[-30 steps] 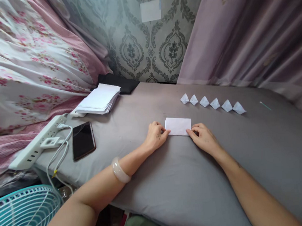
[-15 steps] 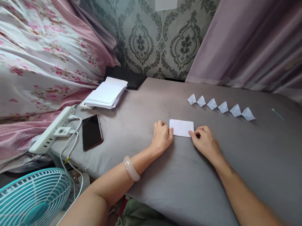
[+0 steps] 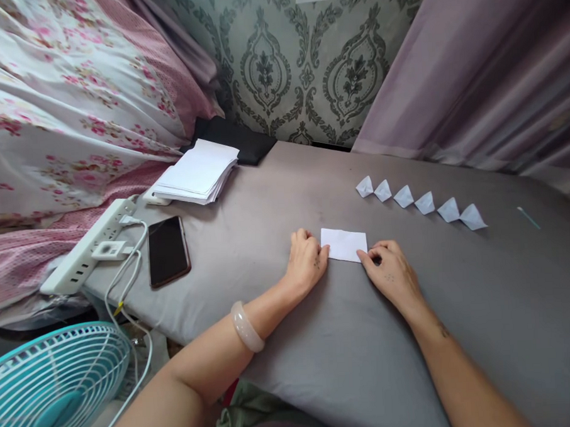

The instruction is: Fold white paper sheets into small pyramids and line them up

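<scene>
A small white rectangle of folded paper (image 3: pixel 345 244) lies on the grey cloth-covered surface (image 3: pixel 284 201), its long side across my view. At its left edge my left hand (image 3: pixel 306 258) pinches the near corner, thumb on top and fingers curled. On the other side, the near right corner is between the thumb and curled fingers of my right hand (image 3: pixel 390 270). Beyond the right hand stands a slanting row of several folded white paper pieces (image 3: pixel 425 203), each pointed at the top.
A stack of white sheets (image 3: pixel 200 170) rests by a black flat item (image 3: pixel 244 140) at the back left. Nearer are a phone (image 3: pixel 167 251), a white power strip (image 3: pixel 88 246) with cables and a turquoise fan (image 3: pixel 61 387). A thin green stick (image 3: pixel 529 218) lies far right.
The view has shifted slightly. Both hands keep their grip at the paper's two near corners, and the far edge of the paper looks more even now.
</scene>
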Demonstrator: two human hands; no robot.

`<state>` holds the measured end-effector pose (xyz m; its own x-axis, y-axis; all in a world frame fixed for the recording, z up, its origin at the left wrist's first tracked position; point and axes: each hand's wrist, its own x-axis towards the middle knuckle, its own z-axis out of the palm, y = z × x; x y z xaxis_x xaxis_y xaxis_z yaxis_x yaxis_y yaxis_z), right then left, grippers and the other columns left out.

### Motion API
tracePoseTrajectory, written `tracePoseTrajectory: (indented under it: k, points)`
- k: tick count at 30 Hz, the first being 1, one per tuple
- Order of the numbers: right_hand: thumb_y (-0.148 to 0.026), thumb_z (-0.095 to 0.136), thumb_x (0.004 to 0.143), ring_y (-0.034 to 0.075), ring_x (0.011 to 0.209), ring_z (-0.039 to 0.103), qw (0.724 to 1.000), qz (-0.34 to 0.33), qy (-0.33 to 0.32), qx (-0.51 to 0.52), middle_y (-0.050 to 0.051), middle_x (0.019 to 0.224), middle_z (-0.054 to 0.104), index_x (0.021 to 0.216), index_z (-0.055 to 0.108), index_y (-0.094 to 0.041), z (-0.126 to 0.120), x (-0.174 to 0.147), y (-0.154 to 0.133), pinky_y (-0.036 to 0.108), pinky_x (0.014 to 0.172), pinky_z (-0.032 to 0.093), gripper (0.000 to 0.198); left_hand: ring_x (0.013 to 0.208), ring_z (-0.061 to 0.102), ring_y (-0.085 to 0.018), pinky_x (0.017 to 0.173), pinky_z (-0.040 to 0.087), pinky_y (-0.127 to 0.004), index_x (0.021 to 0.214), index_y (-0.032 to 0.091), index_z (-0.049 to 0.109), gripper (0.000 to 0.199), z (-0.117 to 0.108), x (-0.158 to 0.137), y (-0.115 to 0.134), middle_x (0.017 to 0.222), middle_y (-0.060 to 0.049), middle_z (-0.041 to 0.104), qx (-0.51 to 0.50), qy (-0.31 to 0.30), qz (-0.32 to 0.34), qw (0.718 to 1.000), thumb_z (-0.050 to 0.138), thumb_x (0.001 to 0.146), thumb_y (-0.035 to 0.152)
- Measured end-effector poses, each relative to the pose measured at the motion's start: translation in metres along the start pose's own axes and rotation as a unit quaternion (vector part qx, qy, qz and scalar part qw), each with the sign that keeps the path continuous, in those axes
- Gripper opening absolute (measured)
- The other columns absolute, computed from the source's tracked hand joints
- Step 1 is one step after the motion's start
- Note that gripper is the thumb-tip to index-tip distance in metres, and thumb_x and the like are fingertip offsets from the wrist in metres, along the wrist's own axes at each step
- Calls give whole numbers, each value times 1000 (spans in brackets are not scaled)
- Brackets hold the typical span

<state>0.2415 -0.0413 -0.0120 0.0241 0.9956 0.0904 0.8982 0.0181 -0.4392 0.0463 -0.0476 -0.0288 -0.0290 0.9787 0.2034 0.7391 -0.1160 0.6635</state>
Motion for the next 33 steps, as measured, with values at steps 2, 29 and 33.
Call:
tracePoseTrajectory:
  k: [2,29,33]
  points:
    - [-50,52,83,19,80,57,1000,-8,1,1,5,102,58,68,58,-21,0,0,1,32,63,39,33,99,46,-23,92,45,-39,69,16,55,23,0,0,-1,100,-11,52,-1,-2,3,1000,54,88,29]
    - [-32,48,89,24,93,54,992,-121,45,-10,12,107,57,104,59,-19,3,-5,-1,36,79,44,22,108,46,-25,94,40,-40,102,17,55,21,-13,8,16,115,-13,53,168,-107,158,967,37,91,13]
    - [-9,38,88,23,97,51,963,-259,-17,-75,9,108,60,103,64,-23,-1,-4,-13,35,83,41,33,105,49,-23,94,41,-38,99,18,59,25,-15,11,14,110,-12,57,154,-160,188,957,37,90,9]
